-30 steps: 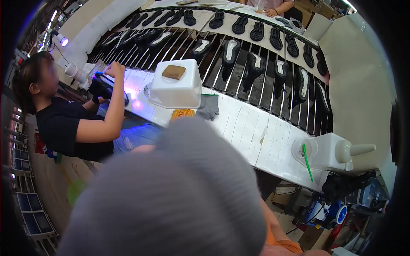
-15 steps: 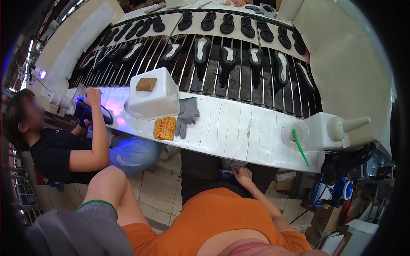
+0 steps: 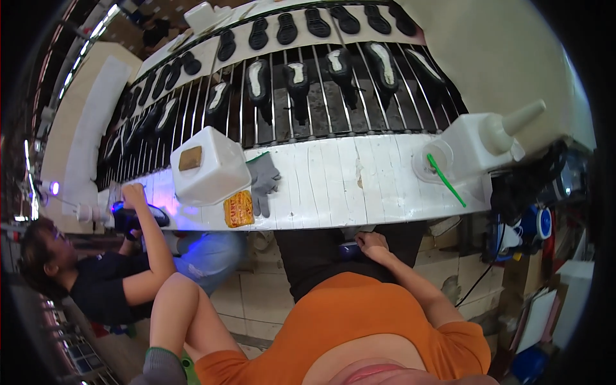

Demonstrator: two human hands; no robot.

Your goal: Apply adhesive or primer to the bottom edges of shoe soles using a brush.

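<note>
My right hand (image 3: 371, 244) rests over my lap just below the table edge, fingers curled; what they hold, if anything, is hidden. Beside its fingertips shows a dark blue thing (image 3: 350, 250), too small to name. My left arm is bent, and my left hand (image 3: 165, 367) shows at the lower edge in a grey knit glove with a green cuff, its fingers out of sight. On the white table (image 3: 321, 186) lie a matching grey glove (image 3: 263, 183) and a yellow-orange packet (image 3: 239, 209), next to an upturned white plastic tub (image 3: 215, 170) with a brown block (image 3: 190, 158) on it.
Beyond the table, a roller rack (image 3: 269, 128) carries black shoe uppers (image 3: 258, 83) with white undersides; black soles (image 3: 287, 29) line the shelf behind. At right stand a white bottle (image 3: 471, 144) and a clear cup (image 3: 427, 163) with a green tube (image 3: 446, 179). A co-worker (image 3: 102, 276) sits left.
The view has turned, so the table and rack appear shifted and tilted. My gloved left hand has dropped lower, mostly out of the picture. My right hand stays at my lap.
</note>
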